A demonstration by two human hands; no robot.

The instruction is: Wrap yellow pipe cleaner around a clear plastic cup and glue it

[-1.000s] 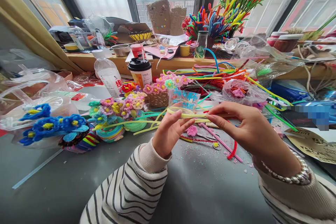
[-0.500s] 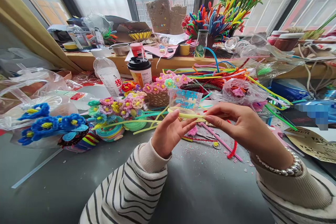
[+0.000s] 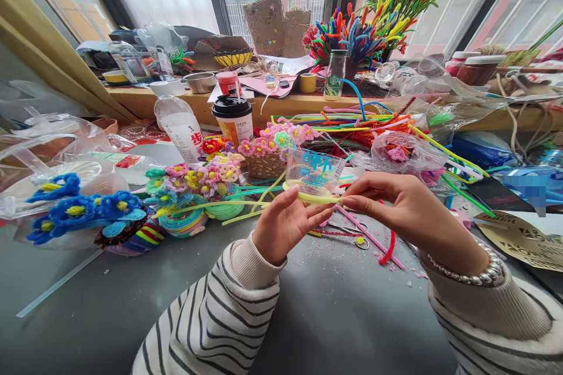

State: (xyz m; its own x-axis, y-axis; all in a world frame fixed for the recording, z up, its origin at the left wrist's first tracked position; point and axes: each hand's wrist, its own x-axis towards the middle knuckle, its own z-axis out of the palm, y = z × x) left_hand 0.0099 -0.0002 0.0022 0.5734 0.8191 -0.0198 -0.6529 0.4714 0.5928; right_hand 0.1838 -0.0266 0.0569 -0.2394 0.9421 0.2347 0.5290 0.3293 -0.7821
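A clear plastic cup [image 3: 313,171] with blue lettering is raised above the table, with yellow pipe cleaner [image 3: 317,198] wound around its lower end. My left hand [image 3: 280,224] supports it from the left and below, palm up, the thumb against the yellow coil and the fingers reaching underneath. On the other side, my right hand [image 3: 396,205] pinches the pipe cleaner between thumb and fingertips close to the cup. Beneath and behind the hands lie a pink strip [image 3: 369,237], a red pipe cleaner [image 3: 388,249] and scissors, partly covered.
Blue fuzzy flowers [image 3: 83,208] and pastel ones [image 3: 196,179] stand at left. Behind are a plastic bottle [image 3: 178,123], a black-lidded paper cup [image 3: 232,120] and a pile of pipe cleaners [image 3: 365,126]. A glass bottle [image 3: 335,76] stands on the sill.
The cup has tipped more upright, showing more of its printed side, and the yellow coil sits slightly lower in view. Both hands keep nearly the same position and hold.
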